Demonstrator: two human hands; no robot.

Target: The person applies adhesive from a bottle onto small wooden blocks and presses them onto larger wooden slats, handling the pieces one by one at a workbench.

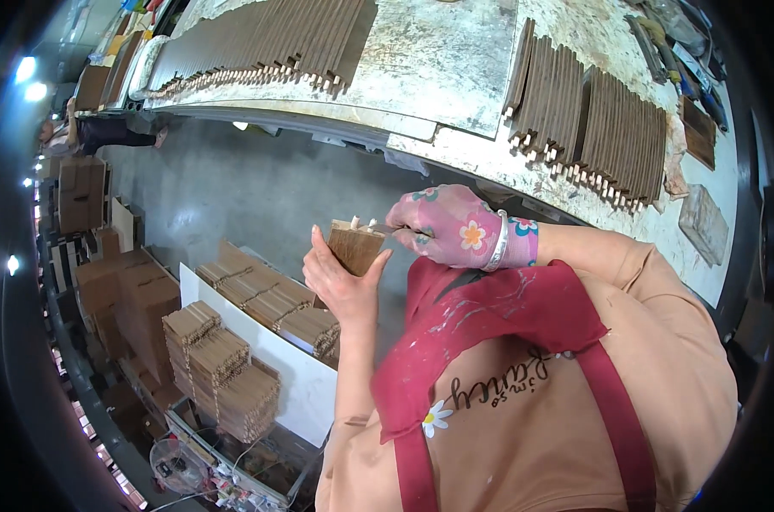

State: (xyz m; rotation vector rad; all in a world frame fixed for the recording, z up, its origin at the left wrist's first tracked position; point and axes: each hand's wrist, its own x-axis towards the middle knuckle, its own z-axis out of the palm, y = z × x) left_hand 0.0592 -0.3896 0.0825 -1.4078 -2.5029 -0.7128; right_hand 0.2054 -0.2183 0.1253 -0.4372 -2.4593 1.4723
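My bare left hand [349, 288] is closed around a brown wooden piece [354, 249], its thumb on one side and fingers on the other. Two short pale dowels [355, 223] stick up from the piece's upper end. At its right, my right hand [451, 229] wears a pink flowered glove. Its fingers are curled around a thin greyish tool [389, 229], mostly hidden in the grip. The tool's visible tip comes close to the right dowel; whether they touch I cannot tell.
A long row of wooden pieces with dowels [259, 43] lies on the worn workbench [438, 64]; another row [596, 119] is at right. Stacked pieces [221, 367] stand by a white board [297, 384] at lower left. A fan [178, 465] and a person [105, 134] are farther left.
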